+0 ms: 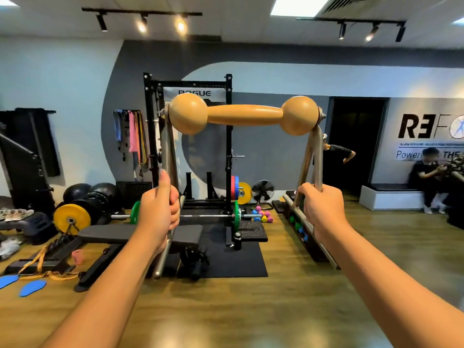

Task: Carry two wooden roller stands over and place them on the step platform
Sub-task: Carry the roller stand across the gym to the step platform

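Both forearms reached out from the bottom of the view, and at their ends each grip was clenched round metal. My left hand [159, 212] wrapped the left leg of the wooden roller stand [243, 115], thumb laid up along the tube; my right hand [322, 209] closed over the point where the two right-side struts met. Held like that, the stand hung in the air at about eye level, its pale wooden roller level between the two round end knobs, its long foot bars trailing down past my wrists and touching nothing. Below it lay the wooden floor [251, 310], and further off a black flat bench [140, 233], a loaded barbell [208, 216] in front of the squat rack [188, 136], and small coloured dumbbells [261, 215] near a floor fan. Two people stood and sat by the far wall on the right. I judged the job to be early: one stand was mid-carry, not yet set down, and I could see no second stand. I could not pick out the step platform with any certainty (the low black shape at far left might be one), so both placements remained to do.
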Available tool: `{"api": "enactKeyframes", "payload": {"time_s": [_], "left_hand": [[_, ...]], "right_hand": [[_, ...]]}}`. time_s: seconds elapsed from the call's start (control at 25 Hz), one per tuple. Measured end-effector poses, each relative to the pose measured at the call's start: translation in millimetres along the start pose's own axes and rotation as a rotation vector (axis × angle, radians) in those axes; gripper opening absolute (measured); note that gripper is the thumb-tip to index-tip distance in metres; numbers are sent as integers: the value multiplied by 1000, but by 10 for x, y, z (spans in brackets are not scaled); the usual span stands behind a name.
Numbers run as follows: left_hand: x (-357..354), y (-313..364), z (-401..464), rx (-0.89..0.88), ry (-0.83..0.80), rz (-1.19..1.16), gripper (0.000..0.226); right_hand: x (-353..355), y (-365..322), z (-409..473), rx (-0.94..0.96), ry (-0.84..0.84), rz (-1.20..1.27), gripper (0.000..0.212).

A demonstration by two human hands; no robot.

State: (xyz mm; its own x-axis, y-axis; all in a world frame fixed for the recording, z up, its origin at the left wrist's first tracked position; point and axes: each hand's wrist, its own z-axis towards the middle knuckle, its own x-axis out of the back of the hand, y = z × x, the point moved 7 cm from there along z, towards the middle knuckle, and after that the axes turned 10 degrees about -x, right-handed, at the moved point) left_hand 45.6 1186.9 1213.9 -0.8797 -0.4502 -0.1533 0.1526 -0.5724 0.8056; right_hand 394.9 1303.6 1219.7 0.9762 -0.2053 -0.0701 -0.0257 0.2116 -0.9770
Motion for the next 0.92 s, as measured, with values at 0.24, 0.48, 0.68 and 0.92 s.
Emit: {"api": "enactKeyframes", "payload": {"time_s": [0.24,0.48,0.68,0.92], "left_hand": [[-159,-726,1082,10,-66,-31,65],[-372,-1345,1996,7,-70,-37,64],[-414,-1828,2666,35,22,-12,65],[-117,-2292,3426,67,83,19,67]], "right_hand": [[-636,239,893,-16,34,19,19],[-1187,441,1850,-14,41,25,22],[-1784,576,2772,-42,-20,11,27],[-2744,755,3536,-62,-155,51,14]]}}
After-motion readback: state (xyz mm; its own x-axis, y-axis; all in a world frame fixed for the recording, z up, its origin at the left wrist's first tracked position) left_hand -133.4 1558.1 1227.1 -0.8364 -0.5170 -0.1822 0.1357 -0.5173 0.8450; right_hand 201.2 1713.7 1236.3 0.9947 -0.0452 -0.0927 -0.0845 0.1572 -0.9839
